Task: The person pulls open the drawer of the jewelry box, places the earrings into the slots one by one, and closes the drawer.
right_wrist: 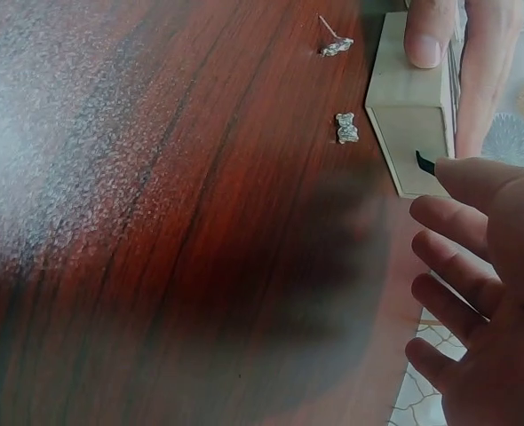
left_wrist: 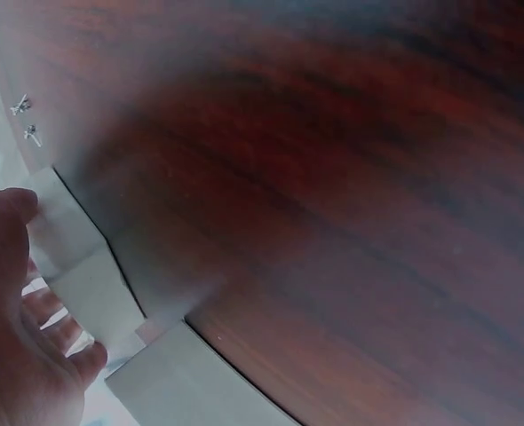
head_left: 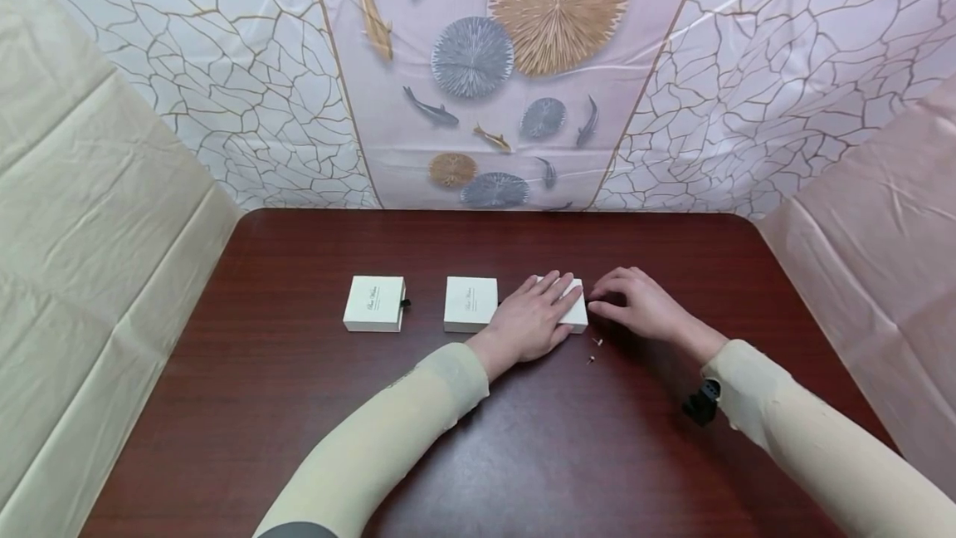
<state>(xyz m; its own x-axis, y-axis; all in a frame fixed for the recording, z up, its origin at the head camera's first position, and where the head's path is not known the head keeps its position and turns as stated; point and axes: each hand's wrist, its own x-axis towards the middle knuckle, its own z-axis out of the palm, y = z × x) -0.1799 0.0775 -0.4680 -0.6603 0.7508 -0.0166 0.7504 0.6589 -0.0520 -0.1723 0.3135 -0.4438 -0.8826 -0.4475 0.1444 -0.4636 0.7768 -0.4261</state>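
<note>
Under the spread fingers of the left hand [head_left: 529, 322], a squarish white card box [head_left: 575, 315] points its black ribbon [right_wrist: 424, 162] right; whether the right hand [head_left: 644, 305] pinches it is unclear.

A glossy reddish-brown wooden table [head_left: 224, 405] with rounded far corners carries a pale patch of light [head_left: 496, 447] toward its near edge. Beyond the far edge hangs a patterned sheet [head_left: 403, 152], its pinkish middle showing gold and grey fish [head_left: 377, 11] and round fan shapes [head_left: 562, 7], flanked by white panels [head_left: 254, 65] with gold crack lines. Creased cream cloth [head_left: 90, 231] borders the left edge; pinkish-beige cloth [head_left: 881, 231] borders the right.
</note>
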